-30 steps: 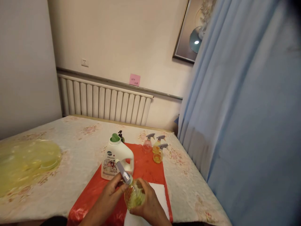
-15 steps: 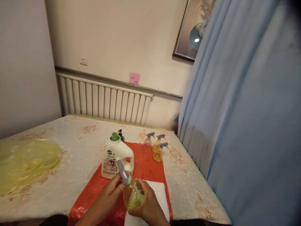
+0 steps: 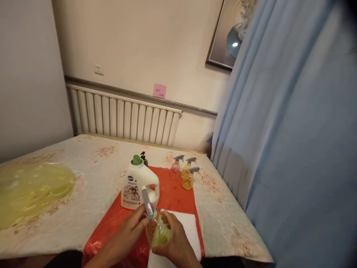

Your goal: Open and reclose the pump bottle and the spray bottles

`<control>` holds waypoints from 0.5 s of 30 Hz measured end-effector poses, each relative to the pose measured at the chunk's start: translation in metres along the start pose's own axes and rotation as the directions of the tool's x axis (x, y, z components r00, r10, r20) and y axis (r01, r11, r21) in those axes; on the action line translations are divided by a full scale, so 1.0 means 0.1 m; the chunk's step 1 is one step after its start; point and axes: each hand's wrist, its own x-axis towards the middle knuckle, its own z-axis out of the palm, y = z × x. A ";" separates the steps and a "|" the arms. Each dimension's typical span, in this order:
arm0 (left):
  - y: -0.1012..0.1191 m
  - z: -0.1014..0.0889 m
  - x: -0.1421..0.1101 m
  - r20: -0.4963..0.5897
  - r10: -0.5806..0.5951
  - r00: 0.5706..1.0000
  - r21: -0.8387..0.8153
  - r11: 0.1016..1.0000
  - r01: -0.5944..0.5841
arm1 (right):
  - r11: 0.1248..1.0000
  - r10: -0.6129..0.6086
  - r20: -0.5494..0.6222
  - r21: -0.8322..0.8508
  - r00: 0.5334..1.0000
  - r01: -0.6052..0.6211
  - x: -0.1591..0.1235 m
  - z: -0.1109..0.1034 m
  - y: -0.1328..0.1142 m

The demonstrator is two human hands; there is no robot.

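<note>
A clear spray bottle (image 3: 159, 232) with a grey trigger head and some yellowish liquid is tilted between my hands. My right hand (image 3: 178, 238) wraps round its body from the right. At the neck, just under the trigger head, my left hand (image 3: 136, 225) has its fingers closed on the bottle. A white jug (image 3: 139, 186) with a green cap and a printed label stands right behind the trigger head. Below the bottle lie a white cloth (image 3: 191, 227) and a red plastic sheet (image 3: 174, 197).
Three spray bottles, one pink (image 3: 175, 170) and two yellowish (image 3: 187, 181), stand at the sheet's far right. A dark pump bottle (image 3: 144, 159) is behind the jug. Yellow transparent plastic (image 3: 30, 190) covers the table's left. A blue curtain (image 3: 267, 130) hangs along the right.
The spray bottle's trigger head has turned slightly and stands a little more upright. Both hands keep hold of the bottle. The whole view has shifted slightly.
</note>
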 end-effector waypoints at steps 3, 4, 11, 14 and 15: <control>-0.06 -0.02 0.00 0.019 -0.003 1.000 0.018 1.000 0.003 | 1.000 0.015 0.000 -0.002 1.000 -0.015 -0.01 0.01 0.00; -0.07 -0.02 0.00 0.028 -0.008 1.000 0.024 1.000 0.008 | 1.000 0.017 0.002 0.002 1.000 -0.017 -0.01 0.01 -0.01; -0.07 0.01 -0.01 0.013 -0.018 1.000 -0.025 1.000 0.018 | 1.000 0.005 0.002 0.027 1.000 -0.005 -0.03 0.05 -0.04; -0.07 0.08 0.01 -0.039 0.002 0.999 -0.024 1.000 -0.003 | 1.000 -0.001 0.005 0.026 1.000 0.001 -0.03 0.07 -0.02; -0.07 0.11 0.02 -0.056 0.015 0.998 -0.026 1.000 -0.017 | 1.000 -0.006 0.002 0.023 1.000 0.006 -0.03 0.07 -0.01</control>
